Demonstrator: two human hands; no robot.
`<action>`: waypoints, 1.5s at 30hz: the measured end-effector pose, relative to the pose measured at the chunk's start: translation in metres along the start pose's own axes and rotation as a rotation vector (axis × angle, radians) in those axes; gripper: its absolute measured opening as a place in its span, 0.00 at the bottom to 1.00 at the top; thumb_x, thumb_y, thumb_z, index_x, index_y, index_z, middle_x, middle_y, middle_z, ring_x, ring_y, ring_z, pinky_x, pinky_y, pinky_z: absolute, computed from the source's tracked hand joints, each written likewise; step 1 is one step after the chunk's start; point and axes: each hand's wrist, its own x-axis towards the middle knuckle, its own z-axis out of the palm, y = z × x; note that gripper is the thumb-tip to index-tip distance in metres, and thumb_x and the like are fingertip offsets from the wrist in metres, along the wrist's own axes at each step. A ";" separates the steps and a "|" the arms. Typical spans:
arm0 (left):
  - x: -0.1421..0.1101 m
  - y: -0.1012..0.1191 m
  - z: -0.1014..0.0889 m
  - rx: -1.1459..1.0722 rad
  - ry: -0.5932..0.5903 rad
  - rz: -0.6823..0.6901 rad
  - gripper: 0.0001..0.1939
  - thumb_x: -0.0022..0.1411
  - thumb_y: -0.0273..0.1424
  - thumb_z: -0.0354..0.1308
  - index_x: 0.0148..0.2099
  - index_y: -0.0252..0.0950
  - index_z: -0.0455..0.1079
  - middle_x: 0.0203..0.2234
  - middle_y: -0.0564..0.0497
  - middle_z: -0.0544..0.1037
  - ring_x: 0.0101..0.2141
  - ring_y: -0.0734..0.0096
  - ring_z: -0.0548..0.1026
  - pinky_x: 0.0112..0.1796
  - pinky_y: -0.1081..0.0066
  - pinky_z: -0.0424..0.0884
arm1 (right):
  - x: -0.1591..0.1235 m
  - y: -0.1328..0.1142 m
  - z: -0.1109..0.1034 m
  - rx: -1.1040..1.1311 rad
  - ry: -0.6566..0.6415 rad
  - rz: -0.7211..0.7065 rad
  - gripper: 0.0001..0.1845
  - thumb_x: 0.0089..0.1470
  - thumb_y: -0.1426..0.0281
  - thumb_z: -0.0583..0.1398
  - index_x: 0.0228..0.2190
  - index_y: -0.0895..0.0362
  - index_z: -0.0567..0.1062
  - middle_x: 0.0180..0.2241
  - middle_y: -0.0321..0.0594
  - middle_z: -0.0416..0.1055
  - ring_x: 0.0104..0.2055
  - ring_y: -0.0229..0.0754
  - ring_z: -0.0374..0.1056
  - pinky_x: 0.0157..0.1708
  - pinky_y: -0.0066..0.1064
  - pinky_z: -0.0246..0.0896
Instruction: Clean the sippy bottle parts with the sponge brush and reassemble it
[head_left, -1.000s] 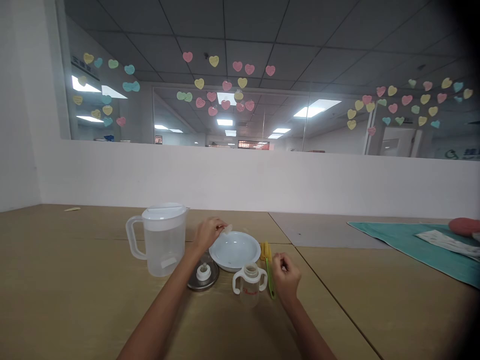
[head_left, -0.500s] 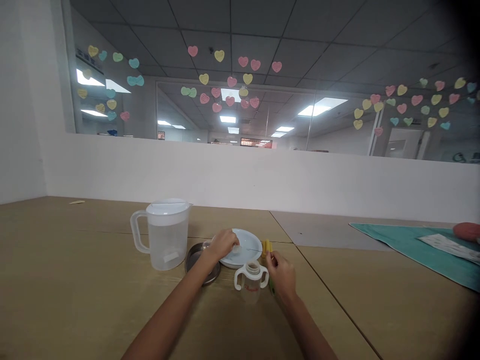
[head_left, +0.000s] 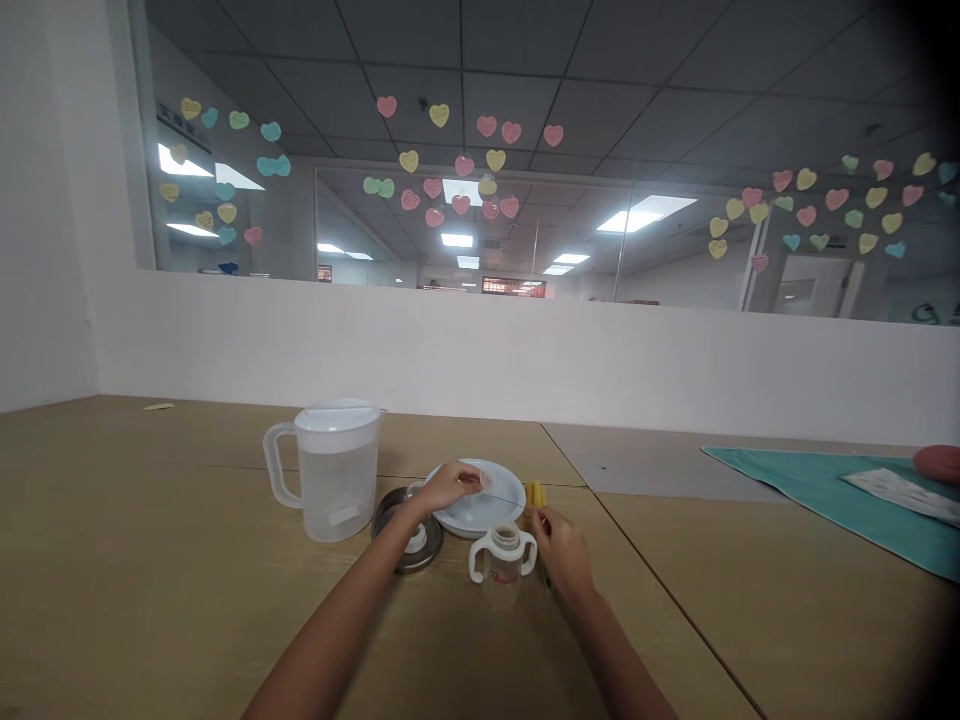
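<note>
My left hand [head_left: 448,487] hovers over the near-left rim of the white bowl [head_left: 501,497], fingers pinched on a small translucent piece that I cannot make out well. My right hand [head_left: 559,549] lies on the table just right of the clear two-handled baby bottle [head_left: 503,567], fingers curled at the yellow-headed brush [head_left: 534,494] with a green handle. Whether it grips the brush is unclear. A round metal dish [head_left: 392,520] with a white bottle cap [head_left: 415,541] on it sits left of the bottle.
A clear lidded pitcher [head_left: 332,472] with water stands at the left. A teal cloth [head_left: 832,500] with a paper and a red object lies far right. The wooden table meets a white half-wall with a window behind.
My left hand dipped into the bowl with the small piece, then lifted slightly above the rim. My right hand moved forward from behind the bottle to the brush.
</note>
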 end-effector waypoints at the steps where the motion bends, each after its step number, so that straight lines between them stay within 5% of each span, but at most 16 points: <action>1: 0.000 0.008 -0.002 -0.041 0.026 0.013 0.16 0.56 0.31 0.53 0.44 0.29 0.73 0.39 0.45 0.78 0.39 0.69 0.73 0.41 0.73 0.67 | 0.000 0.000 0.000 -0.001 -0.018 -0.004 0.25 0.59 0.59 0.44 0.22 0.57 0.73 0.20 0.40 0.71 0.20 0.35 0.63 0.21 0.27 0.41; 7: -0.009 0.064 -0.006 -0.476 0.146 0.081 0.21 0.53 0.36 0.60 0.46 0.29 0.71 0.42 0.41 0.76 0.38 0.69 0.73 0.39 0.71 0.67 | -0.001 -0.001 -0.002 -0.010 -0.041 -0.012 0.24 0.59 0.61 0.45 0.23 0.57 0.74 0.21 0.41 0.72 0.21 0.36 0.65 0.21 0.28 0.41; 12: -0.017 0.083 -0.003 -0.455 0.013 0.132 0.17 0.52 0.36 0.61 0.42 0.30 0.73 0.38 0.43 0.78 0.39 0.68 0.73 0.42 0.70 0.67 | -0.001 -0.001 -0.002 -0.003 -0.064 0.005 0.23 0.58 0.61 0.45 0.23 0.57 0.74 0.21 0.40 0.72 0.21 0.36 0.65 0.21 0.28 0.41; 28: -0.019 0.084 -0.004 -0.354 -0.025 0.162 0.17 0.53 0.38 0.60 0.42 0.31 0.73 0.38 0.45 0.77 0.39 0.68 0.73 0.40 0.71 0.67 | -0.001 0.000 0.001 -0.033 -0.092 -0.011 0.23 0.58 0.62 0.46 0.22 0.57 0.73 0.22 0.42 0.73 0.21 0.37 0.64 0.21 0.28 0.40; 39: -0.020 0.075 -0.003 -0.193 -0.222 0.141 0.14 0.52 0.33 0.59 0.40 0.32 0.73 0.36 0.50 0.78 0.36 0.70 0.73 0.38 0.74 0.67 | -0.002 0.001 0.002 -0.041 -0.114 -0.006 0.22 0.58 0.62 0.47 0.23 0.56 0.74 0.23 0.42 0.74 0.22 0.38 0.66 0.21 0.29 0.40; 45: -0.025 0.070 -0.018 0.171 -0.248 0.104 0.09 0.47 0.27 0.59 0.34 0.34 0.75 0.28 0.55 0.77 0.31 0.74 0.72 0.32 0.79 0.63 | -0.002 0.000 0.003 -0.063 -0.109 -0.009 0.22 0.58 0.61 0.47 0.23 0.56 0.75 0.23 0.42 0.74 0.22 0.38 0.67 0.21 0.29 0.40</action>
